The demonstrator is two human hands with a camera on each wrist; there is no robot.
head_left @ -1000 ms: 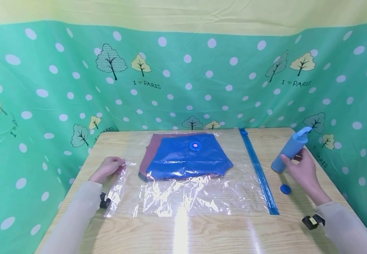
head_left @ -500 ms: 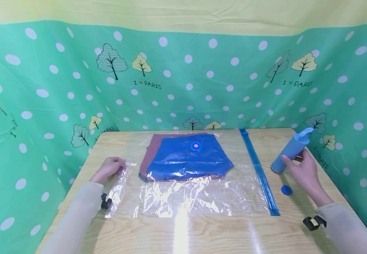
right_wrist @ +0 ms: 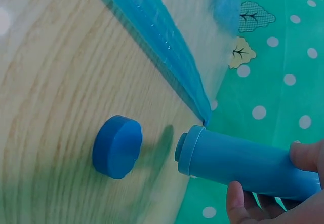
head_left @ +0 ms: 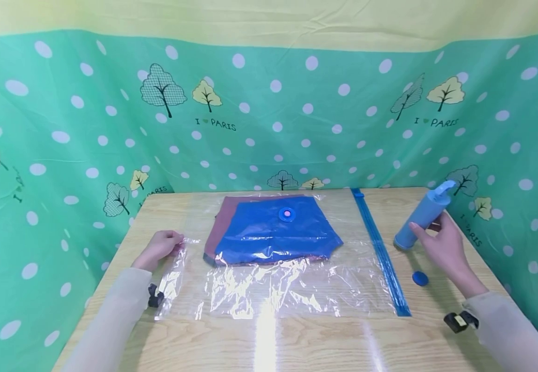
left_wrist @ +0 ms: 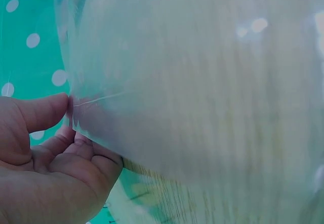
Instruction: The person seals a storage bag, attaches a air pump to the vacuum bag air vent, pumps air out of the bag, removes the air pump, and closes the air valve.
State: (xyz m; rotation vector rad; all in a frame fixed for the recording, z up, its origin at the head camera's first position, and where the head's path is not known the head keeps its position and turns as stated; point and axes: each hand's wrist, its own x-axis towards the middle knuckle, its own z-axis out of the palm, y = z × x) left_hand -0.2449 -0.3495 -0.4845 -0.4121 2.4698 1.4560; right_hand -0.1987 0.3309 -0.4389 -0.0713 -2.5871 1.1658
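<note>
A clear vacuum storage bag (head_left: 269,289) lies flat with folded blue and mauve cloth (head_left: 269,237) inside. On its top sits a round blue valve (head_left: 287,214) with a pink centre. My left hand (head_left: 159,248) pinches the bag's left edge between thumb and fingers, as the left wrist view shows. My right hand (head_left: 445,248) grips a blue hand pump (head_left: 419,219) round its barrel, tilted with the handle up to the right. The pump's lower end (right_wrist: 187,150) is raised off the table in the right wrist view. Near it lies a round blue cap (head_left: 419,278).
A blue zip strip (head_left: 380,253) runs along the bag's right side, with a small slider (head_left: 358,194) at its far end. The wooden table (head_left: 203,346) is bordered behind and at both sides by a green dotted curtain (head_left: 269,119).
The pump in my right hand has shifted slightly left and up. My left hand stays at the bag's edge, and the bag lies as before.
</note>
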